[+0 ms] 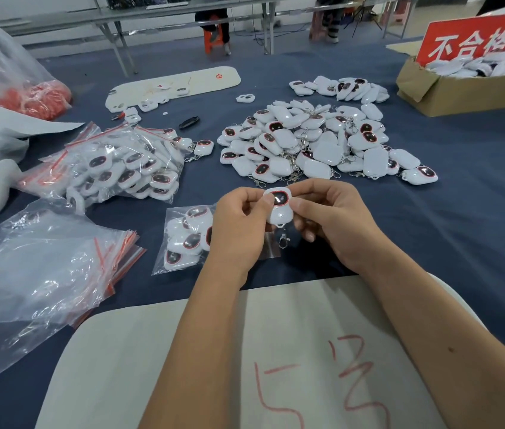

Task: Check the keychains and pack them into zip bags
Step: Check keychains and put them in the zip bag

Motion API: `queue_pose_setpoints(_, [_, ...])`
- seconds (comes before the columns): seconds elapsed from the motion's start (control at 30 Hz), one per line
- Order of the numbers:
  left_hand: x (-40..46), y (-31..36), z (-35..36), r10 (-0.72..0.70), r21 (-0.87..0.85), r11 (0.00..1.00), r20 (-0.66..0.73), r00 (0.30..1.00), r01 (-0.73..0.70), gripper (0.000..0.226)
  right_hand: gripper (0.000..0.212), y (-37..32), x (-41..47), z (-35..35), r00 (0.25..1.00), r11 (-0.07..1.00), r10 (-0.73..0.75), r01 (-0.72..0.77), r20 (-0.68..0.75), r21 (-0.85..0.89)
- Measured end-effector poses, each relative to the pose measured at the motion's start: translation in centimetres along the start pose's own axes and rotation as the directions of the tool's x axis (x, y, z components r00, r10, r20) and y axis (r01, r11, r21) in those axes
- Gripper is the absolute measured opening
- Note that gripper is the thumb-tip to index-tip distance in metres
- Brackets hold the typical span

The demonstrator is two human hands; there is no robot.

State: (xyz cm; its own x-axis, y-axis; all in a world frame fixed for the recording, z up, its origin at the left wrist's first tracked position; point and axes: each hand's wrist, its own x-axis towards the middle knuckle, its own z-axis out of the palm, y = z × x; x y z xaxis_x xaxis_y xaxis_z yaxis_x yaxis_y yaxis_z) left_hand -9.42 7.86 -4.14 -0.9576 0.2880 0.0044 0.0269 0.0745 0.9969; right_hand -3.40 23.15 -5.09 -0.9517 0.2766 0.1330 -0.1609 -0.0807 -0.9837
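Note:
Both hands hold one white keychain (279, 205) with a dark, red-rimmed window above the blue table; its metal clasp (283, 239) dangles below. My left hand (239, 224) pinches its left side and my right hand (331, 218) pinches its right side. Under my left hand lies a zip bag (183, 239) with several keychains inside. A big heap of loose keychains (310, 144) lies beyond the hands. Filled zip bags (121, 165) are piled at the left. A stack of empty zip bags (46, 267) sits at the near left.
A cardboard box (449, 91) of keychains with a red sign (480, 38) stands at the far right. A white board (173, 85) with loose parts lies at the back. A white card (183, 366) with red marks covers the near edge. A large plastic bag (3, 72) sits far left.

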Motion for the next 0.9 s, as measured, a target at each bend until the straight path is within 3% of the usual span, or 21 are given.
queue_pose_setpoints(0.17, [-0.20, 0.21, 0.06, 0.035, 0.015, 0.999, 0.001, 0.999, -0.035, 0.009, 0.014, 0.06, 0.05, -0.06, 1.000, 1.000, 0.007, -0.007, -0.015, 0.001])
queue_pose_setpoints(0.43, [-0.47, 0.26, 0.14, 0.117, 0.062, 0.991, 0.061, 0.991, -0.121, 0.006, 0.009, 0.11, -0.01, 0.24, 0.993, 0.986, 0.000, -0.020, -0.116, -0.168])
queue_pose_setpoints(0.9, [-0.74, 0.52, 0.16, 0.116, 0.103, 0.987, 0.052, 0.992, -0.121, 0.009, 0.010, -0.44, -0.33, 0.77, 0.995, 0.962, -0.014, -0.015, -0.102, -0.272])
